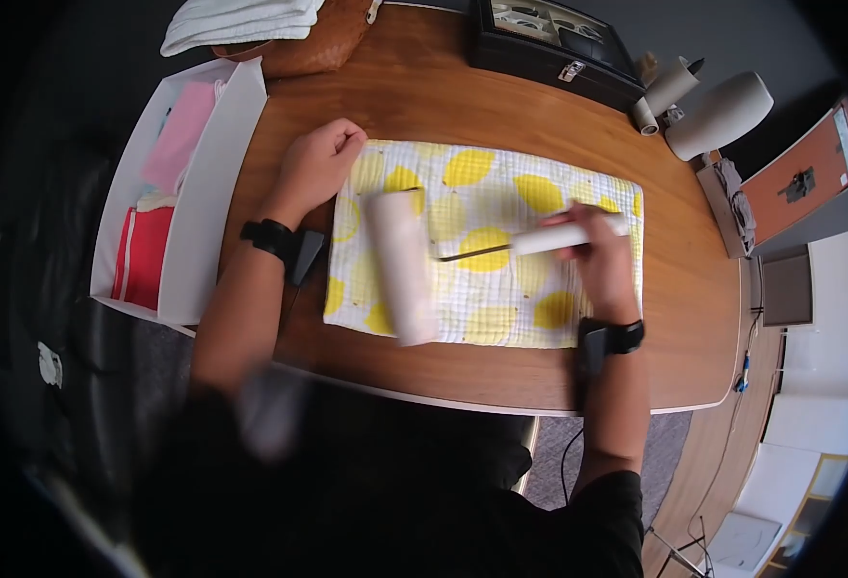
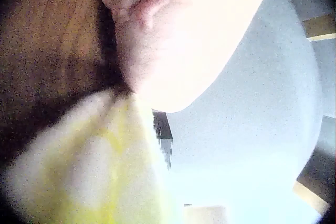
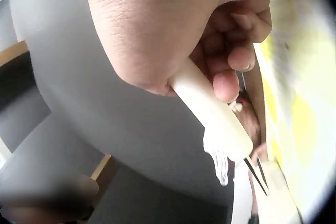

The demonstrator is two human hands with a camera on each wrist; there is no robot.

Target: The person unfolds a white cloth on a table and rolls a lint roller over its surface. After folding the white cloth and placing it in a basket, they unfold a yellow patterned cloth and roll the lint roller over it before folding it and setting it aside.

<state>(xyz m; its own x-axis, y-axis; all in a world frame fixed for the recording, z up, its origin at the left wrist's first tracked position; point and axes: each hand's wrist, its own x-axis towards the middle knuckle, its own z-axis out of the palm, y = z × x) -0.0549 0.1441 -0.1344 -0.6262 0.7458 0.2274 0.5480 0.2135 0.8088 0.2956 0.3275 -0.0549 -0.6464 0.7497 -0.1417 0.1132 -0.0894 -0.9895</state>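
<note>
A folded white cloth with yellow lemon prints (image 1: 530,279) lies on the wooden table. My left hand (image 1: 320,166) pinches its far left corner; in the left wrist view the cloth (image 2: 100,166) rises to a bunched point under the fingers of the hand (image 2: 168,35). My right hand (image 1: 605,260) grips the white handle (image 1: 549,238) of a lint roller, and its fingers curl round the handle (image 3: 210,108) in the right wrist view. The blurred roller head (image 1: 402,270) is over the left part of the cloth, joined by a thin dark rod.
At the left stands a white box (image 1: 214,144) with pink and red folded cloths. White towels (image 1: 241,21) and a brown leather item (image 1: 323,43) are at the back left. A black case (image 1: 559,53), a white vase-like object (image 1: 722,116) and a small box (image 1: 729,207) stand along the back and right.
</note>
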